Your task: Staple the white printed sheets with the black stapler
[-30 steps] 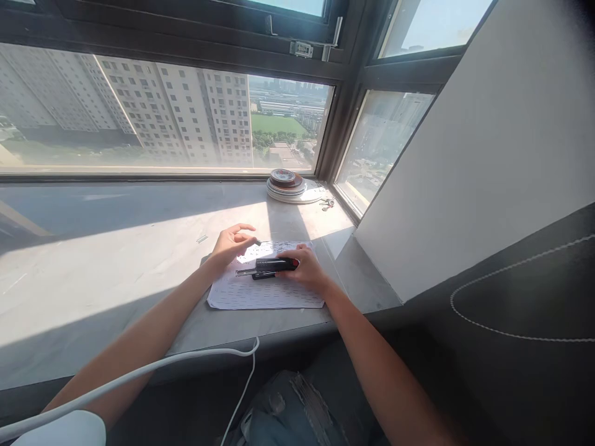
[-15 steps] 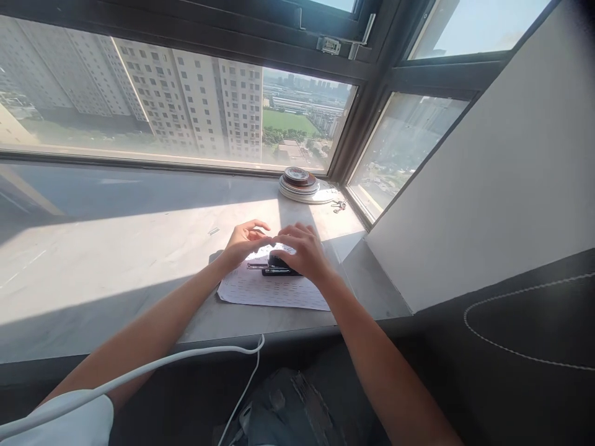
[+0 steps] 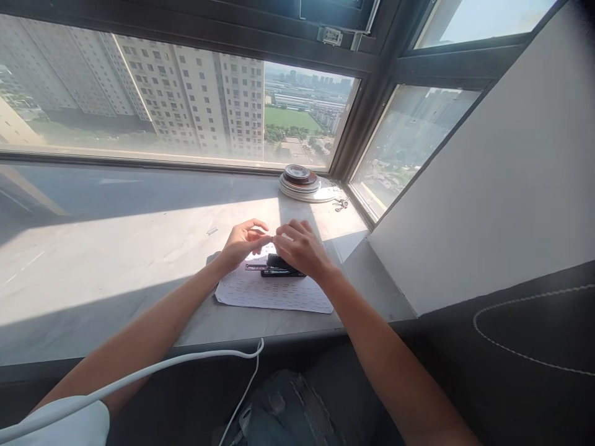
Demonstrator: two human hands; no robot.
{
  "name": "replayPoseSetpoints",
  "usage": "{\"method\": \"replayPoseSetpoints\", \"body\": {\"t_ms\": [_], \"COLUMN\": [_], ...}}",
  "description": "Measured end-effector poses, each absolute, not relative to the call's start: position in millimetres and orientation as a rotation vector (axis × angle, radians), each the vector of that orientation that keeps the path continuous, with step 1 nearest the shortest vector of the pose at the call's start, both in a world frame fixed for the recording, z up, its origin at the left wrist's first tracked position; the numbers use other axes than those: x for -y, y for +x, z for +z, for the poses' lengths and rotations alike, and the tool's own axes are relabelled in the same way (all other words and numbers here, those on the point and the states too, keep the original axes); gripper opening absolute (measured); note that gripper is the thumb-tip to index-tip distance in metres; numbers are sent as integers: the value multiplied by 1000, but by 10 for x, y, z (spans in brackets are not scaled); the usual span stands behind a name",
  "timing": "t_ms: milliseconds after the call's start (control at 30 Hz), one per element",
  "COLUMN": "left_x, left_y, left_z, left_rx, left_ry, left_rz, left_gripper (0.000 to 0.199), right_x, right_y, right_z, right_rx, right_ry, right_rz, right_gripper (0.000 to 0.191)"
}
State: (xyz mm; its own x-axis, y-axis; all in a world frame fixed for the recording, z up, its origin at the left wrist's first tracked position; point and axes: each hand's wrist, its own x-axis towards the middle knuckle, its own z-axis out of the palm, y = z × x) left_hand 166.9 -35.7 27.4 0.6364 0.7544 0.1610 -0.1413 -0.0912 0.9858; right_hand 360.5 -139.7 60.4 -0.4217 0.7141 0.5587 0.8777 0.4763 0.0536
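A black stapler (image 3: 282,266) lies on printed sheets of paper (image 3: 274,296), its metal tray sticking out to the left. Above it my left hand (image 3: 246,240) has thumb and forefinger pinched, the other fingers curled loosely. My right hand (image 3: 302,248) meets it from the right, fingers bent and fingertips together. Between the two sets of fingertips there may be something tiny, too small to name. Neither hand grips the stapler. To the left of my left hand, a small thin strip (image 3: 212,231), like a piece of a staple row, rests on the windowsill (image 3: 116,260).
A stack of plates or round lids (image 3: 300,183) stands by the window corner, with keys (image 3: 341,204) beside it. The white wall (image 3: 488,173) slopes along the right. A white cable (image 3: 195,355) runs across in front of the sill edge.
My right hand has drawn slightly up and right, its thumb now closed against the fingers, baring more of the stapler. The left hand stays almost in place. The view has shifted a little.
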Motion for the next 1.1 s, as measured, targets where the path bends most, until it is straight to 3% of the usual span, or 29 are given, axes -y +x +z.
{"method": "replayPoseSetpoints", "body": {"t_ms": [233,467,700,867,933,1100], "left_x": [324,260,135,-166,-235,-239], "left_y": [1641,1638,1587,1241,1097,972], "left_z": [260,232,230,203,181,131], "left_rx": [-581,-698,-754,-1319,-1617,-1983], "left_ry": [1489,1464,1572,1904,2117,2226], "left_rz": [846,880,1040,1225,1125,502], "left_gripper": [48,37,30,18,21,31], "right_x": [1313,1153,1155,1215,1245,1296], "right_y": [3929,5262,5381,5400,5410,5398], "right_z": [613,43,-222,-228,-220,-203], "right_rx": [2137,1464,1381,1334,1299,1301], "right_ry": [-1371,-1931,-2140,-2137,-2097,-1947], "right_rz": [-390,-108,-131,-90,-76,-119], "right_gripper": [23,15,15,15,15,13]}}
